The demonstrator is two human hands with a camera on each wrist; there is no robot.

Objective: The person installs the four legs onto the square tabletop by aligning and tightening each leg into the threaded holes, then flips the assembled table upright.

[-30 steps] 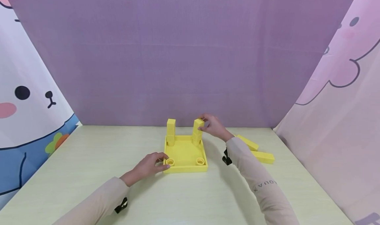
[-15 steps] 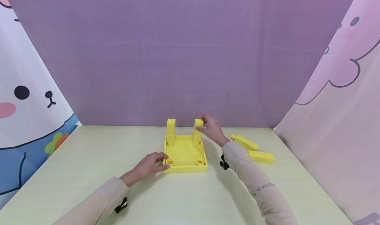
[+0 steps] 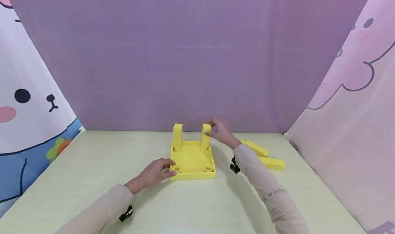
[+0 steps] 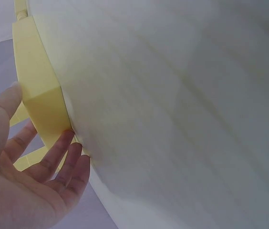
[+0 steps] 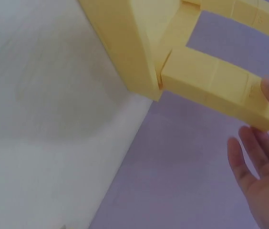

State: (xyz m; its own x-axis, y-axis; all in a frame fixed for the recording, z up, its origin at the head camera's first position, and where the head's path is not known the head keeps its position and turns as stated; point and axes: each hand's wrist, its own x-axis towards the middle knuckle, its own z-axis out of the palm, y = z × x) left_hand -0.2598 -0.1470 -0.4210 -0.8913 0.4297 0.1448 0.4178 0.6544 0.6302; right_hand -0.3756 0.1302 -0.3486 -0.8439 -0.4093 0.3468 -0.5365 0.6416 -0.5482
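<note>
A yellow square tray-like base point(image 3: 192, 158) with raised edges lies on the table, a round socket point(image 3: 208, 168) in its near right corner and another socket point(image 3: 177, 168) in the near left. My left hand point(image 3: 154, 173) grips that near left corner, thumb and fingers on either side of it, as the left wrist view also shows. At the far right corner stands a yellow square leg point(image 3: 205, 139); my right hand point(image 3: 223, 133) pinches its upper end. In the right wrist view the leg point(image 5: 211, 81) meets the base at its corner. A matching leg point(image 3: 177, 137) stands upright at the far left.
Two loose yellow legs lie on the table to the right: one leg point(image 3: 257, 148) partly behind my right sleeve point(image 3: 262, 179), the other leg point(image 3: 273, 163) nearer. A purple cloth point(image 3: 191, 62) rises behind the table, with printed curtains point(image 3: 34, 131) at the sides.
The far right leg leaned slightly and now stands straighter. My right wrist and forearm swung left, then partly back right, still pinching the leg. My left hand stays in place.
</note>
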